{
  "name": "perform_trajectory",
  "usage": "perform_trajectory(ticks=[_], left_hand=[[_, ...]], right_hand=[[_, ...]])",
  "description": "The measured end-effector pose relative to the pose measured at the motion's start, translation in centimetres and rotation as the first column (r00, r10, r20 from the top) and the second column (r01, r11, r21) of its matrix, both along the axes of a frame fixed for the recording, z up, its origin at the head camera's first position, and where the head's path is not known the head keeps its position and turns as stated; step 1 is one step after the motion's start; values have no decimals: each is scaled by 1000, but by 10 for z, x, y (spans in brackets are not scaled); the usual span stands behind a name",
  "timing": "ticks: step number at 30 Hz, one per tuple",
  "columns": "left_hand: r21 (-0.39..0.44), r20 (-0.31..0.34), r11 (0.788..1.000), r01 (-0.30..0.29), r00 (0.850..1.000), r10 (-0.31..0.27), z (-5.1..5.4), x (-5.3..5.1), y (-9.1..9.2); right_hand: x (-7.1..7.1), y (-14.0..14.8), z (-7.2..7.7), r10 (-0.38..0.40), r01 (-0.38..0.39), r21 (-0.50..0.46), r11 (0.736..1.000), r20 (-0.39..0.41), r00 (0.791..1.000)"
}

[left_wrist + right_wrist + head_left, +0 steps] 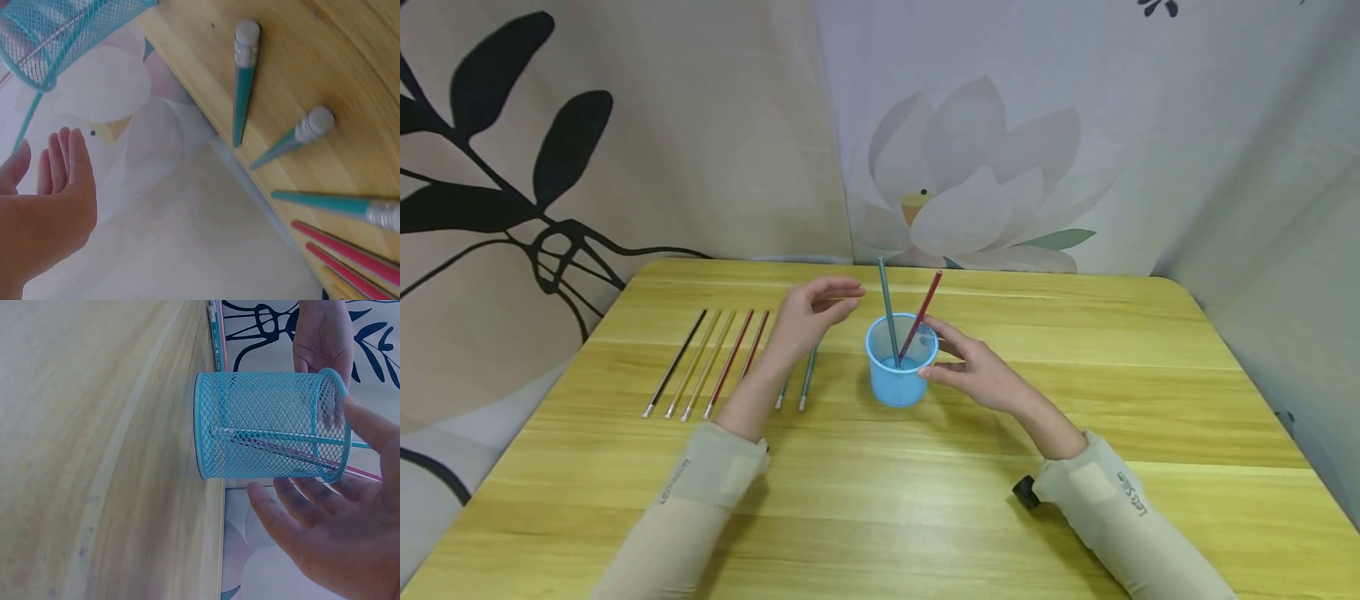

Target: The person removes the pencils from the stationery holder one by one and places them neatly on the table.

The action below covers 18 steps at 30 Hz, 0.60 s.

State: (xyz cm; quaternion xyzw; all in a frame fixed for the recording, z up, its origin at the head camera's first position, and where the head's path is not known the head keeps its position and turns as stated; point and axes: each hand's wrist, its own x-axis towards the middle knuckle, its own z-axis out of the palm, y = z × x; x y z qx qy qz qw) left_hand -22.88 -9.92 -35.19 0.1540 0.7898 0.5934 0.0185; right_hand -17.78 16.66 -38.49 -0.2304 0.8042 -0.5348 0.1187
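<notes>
A light blue mesh pencil cup (897,390) stands upright on the table. Inside it lean a teal pencil (886,292) and a red pencil (929,298), their upper ends sticking out above the rim. My right hand (976,372) holds the cup from the right; in the right wrist view the thumb is near the rim on one side and the fingers lie on the other. To the left of the cup my left hand (815,317) hovers with fingers extended and nothing in them. Below it lie teal pencils (245,87) with their eraser ends toward me.
Left of the teal pencils, a black pencil (676,364), two yellow pencils (703,364) and two red pencils (730,362) lie side by side. A patterned curtain (737,150) hangs behind the wooden table (910,517).
</notes>
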Motion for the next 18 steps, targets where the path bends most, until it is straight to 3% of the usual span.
perform_trajectory(ticks=[8,18], left_hand=[[-27,5,999,35,999,-34,-4,2,15],[-11,27,1000,-8,1000,9,-13,3,34]], right_hand=[[0,-1,1,-1,1,3,1000,1,1000],[0,-1,2,-2,2,-3,1000,12,1000]])
